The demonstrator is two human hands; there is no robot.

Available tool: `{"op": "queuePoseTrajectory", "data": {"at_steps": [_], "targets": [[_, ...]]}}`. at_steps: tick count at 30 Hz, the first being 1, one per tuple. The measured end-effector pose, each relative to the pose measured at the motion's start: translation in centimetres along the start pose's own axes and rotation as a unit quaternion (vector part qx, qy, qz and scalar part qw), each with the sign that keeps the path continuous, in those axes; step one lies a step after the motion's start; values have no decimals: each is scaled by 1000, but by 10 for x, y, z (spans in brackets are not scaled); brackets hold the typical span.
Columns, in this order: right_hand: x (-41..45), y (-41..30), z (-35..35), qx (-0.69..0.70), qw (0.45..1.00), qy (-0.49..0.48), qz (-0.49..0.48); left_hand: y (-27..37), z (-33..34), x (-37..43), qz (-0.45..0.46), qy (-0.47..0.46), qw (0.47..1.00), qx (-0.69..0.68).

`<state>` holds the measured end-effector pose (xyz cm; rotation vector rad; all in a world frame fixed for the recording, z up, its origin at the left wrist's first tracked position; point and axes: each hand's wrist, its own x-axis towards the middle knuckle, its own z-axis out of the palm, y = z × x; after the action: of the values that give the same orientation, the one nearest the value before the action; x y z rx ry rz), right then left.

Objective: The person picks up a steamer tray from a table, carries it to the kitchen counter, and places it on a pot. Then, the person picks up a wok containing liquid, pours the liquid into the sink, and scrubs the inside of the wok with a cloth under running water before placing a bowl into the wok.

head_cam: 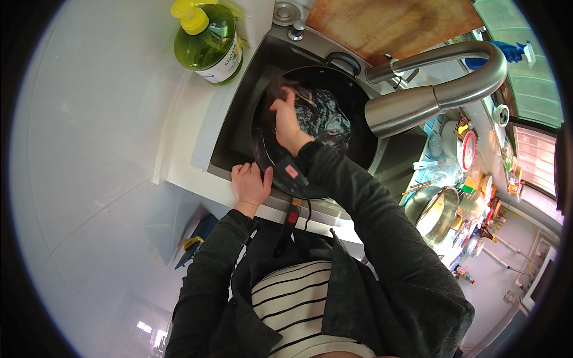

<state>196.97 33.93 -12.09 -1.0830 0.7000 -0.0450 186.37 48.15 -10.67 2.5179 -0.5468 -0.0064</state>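
Note:
A black wok (362, 147) stands in the dark sink (239, 129), its long handle (291, 219) over the front edge towards me. Rippling water (324, 116) lies in its bottom. My right hand (288, 118) reaches inside the wok and grips a brownish, blurred scrubber (286, 83) against the far left wall. My left hand (251, 185) rests on the sink's front edge, left of the wok; its thumb is close to the rim and it holds nothing. Near my right wrist is a small black device (291, 172) with a cord; how it is fastened is hidden.
A steel faucet (403, 109) arches over the sink's right side. Behind stands a wooden cutting board (394, 27); a green pump bottle (208, 44) is at the back left. Rightward are a metal pot (432, 215), a lidded container (468, 150) and a blue spray bottle (506, 51).

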Motion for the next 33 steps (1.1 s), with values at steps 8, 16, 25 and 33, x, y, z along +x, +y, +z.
{"op": "queuePoseTrajectory", "data": {"at_steps": [8, 16, 25, 33], "targets": [[-75, 25, -41, -86, 971, -208, 77, -3, 4, -3, -1, 3, 1000, 8], [-98, 30, -101, -444, 791, -399, -132, -5, 6, -3, 17, 34, 999, 25], [-123, -16, -172, -612, 686, -391, -43, -8, 17, -2, -23, 21, 997, 75], [-93, -97, -230, -803, 432, -315, -264, -9, 21, -2, -18, 45, 997, 56]]}}
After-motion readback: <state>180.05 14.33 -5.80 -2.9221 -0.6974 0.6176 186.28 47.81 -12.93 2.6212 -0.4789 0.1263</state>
